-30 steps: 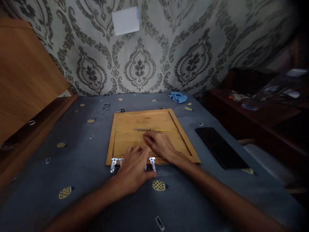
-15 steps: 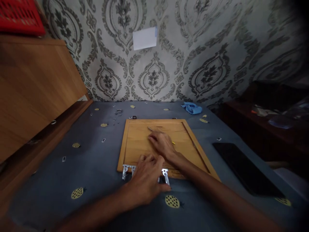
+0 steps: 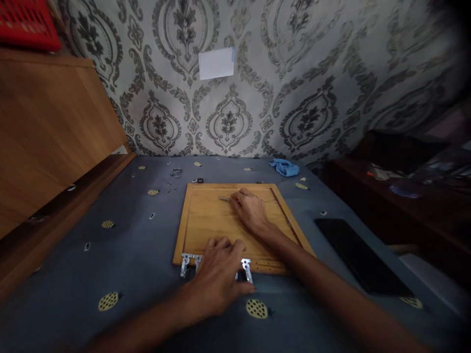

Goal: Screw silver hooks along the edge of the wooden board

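A light wooden cabinet door (image 3: pixel 206 220) with a raised frame lies flat on the cloth. Several silver metal hinges (image 3: pixel 246 265) line its near edge. Over these hinges my left hand (image 3: pixel 219 269) is arched, its bent fingers at the panel side and its thumb by the outer end of the right hinge; the palm hides what is beneath. My right hand (image 3: pixel 251 210) is closed above the middle of the panel around a thin tool that looks like a screwdriver (image 3: pixel 223 198). Its metal shaft points left, and the fingers hide its handle.
A dark flat slab (image 3: pixel 360 255) lies to the right, and a blue cloth (image 3: pixel 285 167) at the back. Metal rings (image 3: pixel 176 172) and small bits sit back left. A wooden cabinet (image 3: pixel 55 132) borders the left side; the patterned wall (image 3: pixel 228 113) rises behind.
My right hand has closed around the screwdriver and shifted slightly away from me; the yellow end seen before is now hidden. My left hand stays at the hinges. The view has turned slightly.
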### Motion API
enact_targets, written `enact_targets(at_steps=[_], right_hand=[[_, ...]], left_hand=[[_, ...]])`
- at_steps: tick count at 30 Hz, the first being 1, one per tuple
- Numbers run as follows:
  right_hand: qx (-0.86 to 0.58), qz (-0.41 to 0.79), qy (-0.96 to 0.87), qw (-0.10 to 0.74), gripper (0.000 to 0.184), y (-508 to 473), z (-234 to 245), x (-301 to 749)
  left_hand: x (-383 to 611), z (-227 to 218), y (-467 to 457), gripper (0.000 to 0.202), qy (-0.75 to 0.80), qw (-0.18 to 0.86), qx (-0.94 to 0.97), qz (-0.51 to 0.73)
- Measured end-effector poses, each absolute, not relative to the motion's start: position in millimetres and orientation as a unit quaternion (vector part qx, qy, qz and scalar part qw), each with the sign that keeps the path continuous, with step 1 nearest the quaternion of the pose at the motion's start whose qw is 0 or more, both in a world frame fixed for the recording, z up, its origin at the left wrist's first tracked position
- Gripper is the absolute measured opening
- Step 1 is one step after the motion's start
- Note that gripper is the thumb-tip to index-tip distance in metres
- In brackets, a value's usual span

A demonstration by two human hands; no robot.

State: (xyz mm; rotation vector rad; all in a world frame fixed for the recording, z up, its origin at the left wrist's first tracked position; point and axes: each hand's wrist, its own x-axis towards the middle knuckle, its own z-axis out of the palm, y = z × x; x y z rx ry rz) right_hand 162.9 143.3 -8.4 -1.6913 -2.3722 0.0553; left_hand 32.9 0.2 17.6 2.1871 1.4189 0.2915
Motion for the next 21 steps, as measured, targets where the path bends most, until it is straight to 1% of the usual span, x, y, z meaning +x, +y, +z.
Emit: enact_targets(at_steps=[4,10,16,21], right_hand=[[-0.555,0.007,-0.822,0.129,0.028,146,-11,162],[-0.498,0.020,-0.856,0.139,0.023,147,-16,168],[-0.477,0.024,-0.864,0.162,0.030,156,-22,171],[-0.478,0.050,-0.861,0.169,0.033,174,-27,174]], left_hand=[[31,15,0,0.045,0.513,0.254,0.811,0.123],[30,11,0,0.044,0.507,0.256,0.813,0.130],[31,14,0,0.047,0.524,0.259,0.803,0.112],[32,21,0,0.046,0.531,0.271,0.798,0.093]])
